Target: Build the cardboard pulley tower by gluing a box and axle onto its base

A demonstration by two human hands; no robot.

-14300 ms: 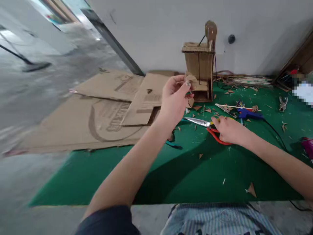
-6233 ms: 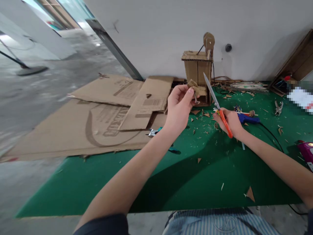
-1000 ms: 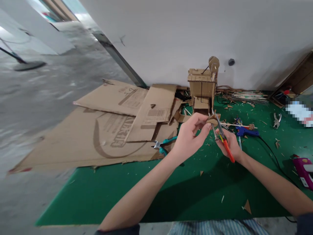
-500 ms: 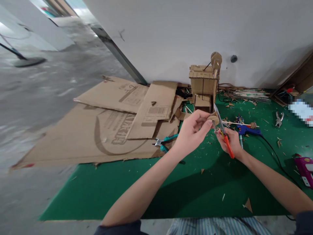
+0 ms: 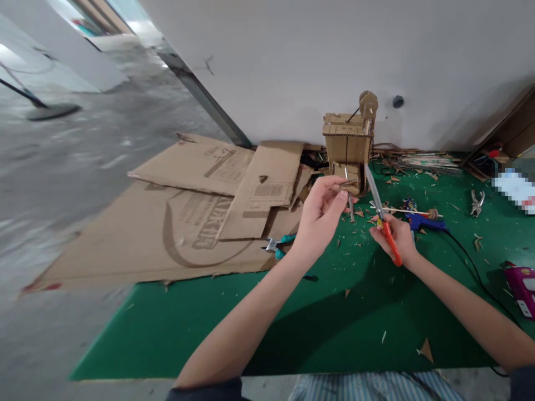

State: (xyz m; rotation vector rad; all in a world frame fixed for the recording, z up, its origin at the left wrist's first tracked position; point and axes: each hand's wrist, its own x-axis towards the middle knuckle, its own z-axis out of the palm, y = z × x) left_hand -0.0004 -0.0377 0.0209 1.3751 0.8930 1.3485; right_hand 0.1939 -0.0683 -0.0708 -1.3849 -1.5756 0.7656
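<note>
My left hand (image 5: pixel 320 217) pinches a small piece of cardboard (image 5: pixel 349 188) between thumb and fingers, in front of an upright cardboard box model (image 5: pixel 340 146). A thin metal rod (image 5: pixel 351 209) shows just below that piece; whether it is attached cannot be made out. My right hand (image 5: pixel 399 236) grips scissors (image 5: pixel 392 243) by their red-orange handle, blades pointing up and away. The blades are apart from the cardboard piece, to its right. Under the left forearm, teal-handled cutting pliers (image 5: pixel 273 244) lie partly hidden on the cardboard sheets.
Large cardboard sheets (image 5: pixel 125 234) overhang the left of the green table (image 5: pixel 200 328). Right of my hands lie a blue glue gun (image 5: pixel 426 223) with its cord, metal pliers (image 5: pixel 477 203) and a magenta box (image 5: pixel 522 287). Thin sticks (image 5: pixel 430 161) and scraps lie by the wall.
My left hand has moved left with the cardboard piece, out from between the scissor blades. The blades now look closer together, and the right hand has stayed nearly in place.
</note>
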